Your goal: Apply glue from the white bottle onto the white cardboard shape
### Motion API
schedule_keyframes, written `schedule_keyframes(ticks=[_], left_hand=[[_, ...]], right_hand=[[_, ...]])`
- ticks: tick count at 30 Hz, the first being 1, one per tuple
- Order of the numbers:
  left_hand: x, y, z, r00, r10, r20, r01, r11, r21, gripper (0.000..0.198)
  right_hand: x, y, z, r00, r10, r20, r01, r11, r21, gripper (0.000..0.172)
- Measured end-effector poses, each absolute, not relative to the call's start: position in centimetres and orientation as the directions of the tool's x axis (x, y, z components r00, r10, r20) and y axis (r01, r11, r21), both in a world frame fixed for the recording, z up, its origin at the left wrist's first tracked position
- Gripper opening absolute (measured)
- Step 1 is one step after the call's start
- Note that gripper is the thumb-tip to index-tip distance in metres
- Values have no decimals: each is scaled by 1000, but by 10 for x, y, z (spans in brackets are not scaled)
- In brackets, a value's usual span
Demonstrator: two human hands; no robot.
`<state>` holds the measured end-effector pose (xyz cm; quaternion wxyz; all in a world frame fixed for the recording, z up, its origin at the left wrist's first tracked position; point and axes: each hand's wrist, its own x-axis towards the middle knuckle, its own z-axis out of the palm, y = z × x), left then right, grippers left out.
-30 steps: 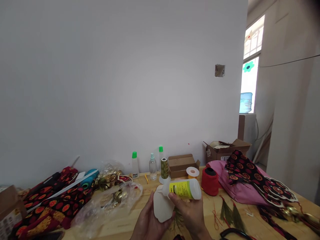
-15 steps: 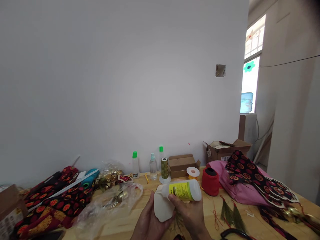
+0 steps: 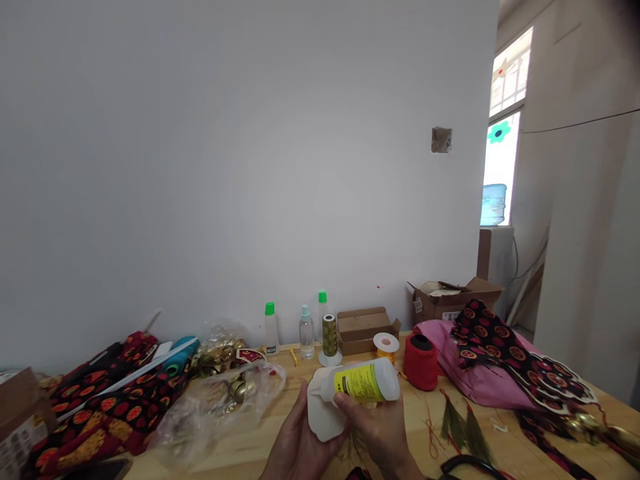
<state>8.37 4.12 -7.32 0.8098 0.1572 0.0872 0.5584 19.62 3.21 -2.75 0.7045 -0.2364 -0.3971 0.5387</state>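
My left hand [image 3: 306, 433] is closed around a flat white piece with a scalloped edge [image 3: 324, 421], its pale face turned up toward me. In my right hand [image 3: 381, 427] is a white squeeze bottle of glue [image 3: 363, 381] with a yellow-green label. The bottle lies nearly on its side, and its nozzle points left over the upper part of the white piece. Whether the tip touches the surface, I cannot tell. Below the hands, a few greenish tassel threads show on the wooden table [image 3: 235, 460].
Patterned dark fabric [image 3: 120, 393] and a plastic bag with gold bells [image 3: 215, 407] lie left. Along the wall stand a green-capped bottle [image 3: 271, 330], a clear bottle [image 3: 307, 335] and a cardboard box [image 3: 367, 330]. Right are a red thread cone [image 3: 420, 363], green tassels [image 3: 454, 425] and pink cloth [image 3: 480, 383].
The glue bottle and my right hand have shifted slightly left, with the nozzle a little further over the white piece. My left hand has stayed almost still.
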Motion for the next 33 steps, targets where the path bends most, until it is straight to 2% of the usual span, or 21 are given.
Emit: schedule_keyframes(ticks=[6, 16, 21, 27, 33], left_hand=[[84, 38, -71, 359, 933, 26, -881, 330, 340, 33], [83, 42, -72, 394, 914, 98, -878, 343, 333, 41], [82, 41, -72, 394, 913, 106, -881, 342, 326, 43], [82, 42, -70, 313, 944, 105, -867, 239, 437, 43], [84, 41, -66, 303, 938, 171, -851, 185, 492, 43]], right_hand=[[197, 34, -30, 102, 949, 298, -574, 301, -762, 38], [197, 40, -40, 87, 945, 316, -505, 316, -803, 43], [198, 40, -41, 31, 925, 378, -466, 348, -814, 39], [197, 38, -40, -6, 919, 395, -518, 335, -787, 40], [199, 40, -40, -24, 891, 454, -424, 402, -812, 38]])
